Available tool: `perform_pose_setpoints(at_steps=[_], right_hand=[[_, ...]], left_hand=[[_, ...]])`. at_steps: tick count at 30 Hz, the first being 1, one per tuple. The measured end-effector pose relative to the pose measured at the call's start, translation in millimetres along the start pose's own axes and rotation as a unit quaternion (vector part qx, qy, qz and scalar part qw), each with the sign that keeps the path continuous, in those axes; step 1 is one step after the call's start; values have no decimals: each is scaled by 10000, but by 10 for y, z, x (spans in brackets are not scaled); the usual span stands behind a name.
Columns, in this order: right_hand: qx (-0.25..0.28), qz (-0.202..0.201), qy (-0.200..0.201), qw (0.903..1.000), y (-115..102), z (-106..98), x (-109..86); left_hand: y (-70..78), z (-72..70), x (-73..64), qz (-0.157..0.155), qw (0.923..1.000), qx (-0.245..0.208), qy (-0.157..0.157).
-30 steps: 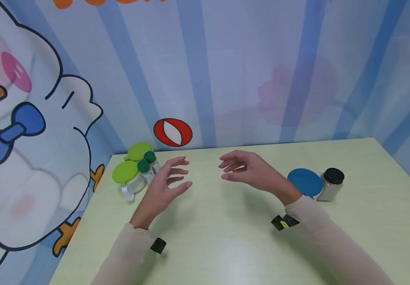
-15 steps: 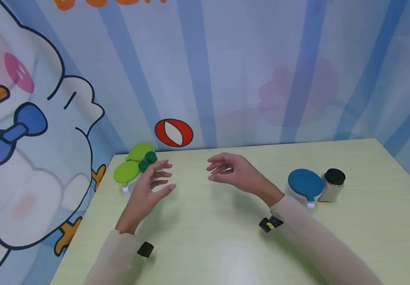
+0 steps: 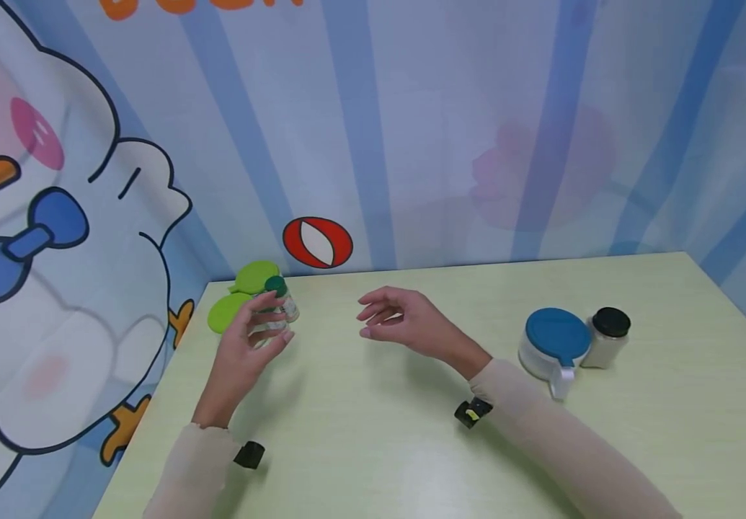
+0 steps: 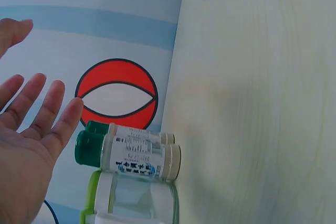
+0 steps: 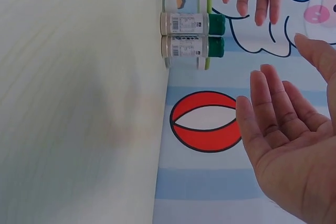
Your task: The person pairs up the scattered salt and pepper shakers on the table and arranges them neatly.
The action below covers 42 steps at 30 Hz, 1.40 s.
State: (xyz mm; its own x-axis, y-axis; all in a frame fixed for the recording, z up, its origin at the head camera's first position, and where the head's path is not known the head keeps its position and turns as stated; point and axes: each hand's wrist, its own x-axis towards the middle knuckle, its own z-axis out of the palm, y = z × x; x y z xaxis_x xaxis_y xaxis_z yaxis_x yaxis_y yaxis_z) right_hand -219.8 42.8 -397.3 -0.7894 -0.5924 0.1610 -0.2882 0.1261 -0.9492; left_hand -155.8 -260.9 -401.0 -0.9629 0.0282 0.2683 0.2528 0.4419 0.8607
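Observation:
My left hand (image 3: 243,353) hovers above the table at the left, fingers loosely bent and holding nothing. Just beyond it stand two small shaker bottles with green caps (image 4: 137,157), one partly hidden behind the fingers in the head view. Beside them are two clear jars with lime-green lids (image 3: 257,277), partly covered by the hand. My right hand (image 3: 414,322) hangs in the air near the middle of the table, fingers relaxed, with nothing in it. To its right stand a white-handled jar with a blue lid (image 3: 557,337) and a black-capped bottle (image 3: 608,337).
The pale wooden table (image 3: 405,447) meets a blue striped backdrop (image 3: 440,144) along its far edge. A red and white ball (image 3: 317,243) and a large cartoon duck (image 3: 55,303) are printed on the backdrop.
Both hands have moved left across the table, the left one coming in front of the lime-lidded jars. The blue-lidded jar's handle, formerly behind the right sleeve, is now visible.

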Motion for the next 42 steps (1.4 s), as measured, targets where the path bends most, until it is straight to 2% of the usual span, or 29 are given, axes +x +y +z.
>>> perform_pose_setpoints(at_steps=[13, 23, 27, 32, 42], right_hand=[[1, -148, -238, 9996, 104, 169, 131], [-60, -275, -303, 9991, 128, 366, 284], [-104, -297, -291, 9991, 109, 459, 340], [-145, -245, -202, 9994, 110, 555, 406], [-142, -230, 252, 9993, 173, 707, 566]], left_hand=[[-107, -243, -13, 223, 9969, 105, 742], [-254, -421, -5, 64, 9882, 670, 1373], [-332, -481, 13, -20, 9849, 842, 1511], [-425, -517, 27, -241, 9837, 903, 1535], [-563, -540, 113, -814, 9879, 657, 1147]])
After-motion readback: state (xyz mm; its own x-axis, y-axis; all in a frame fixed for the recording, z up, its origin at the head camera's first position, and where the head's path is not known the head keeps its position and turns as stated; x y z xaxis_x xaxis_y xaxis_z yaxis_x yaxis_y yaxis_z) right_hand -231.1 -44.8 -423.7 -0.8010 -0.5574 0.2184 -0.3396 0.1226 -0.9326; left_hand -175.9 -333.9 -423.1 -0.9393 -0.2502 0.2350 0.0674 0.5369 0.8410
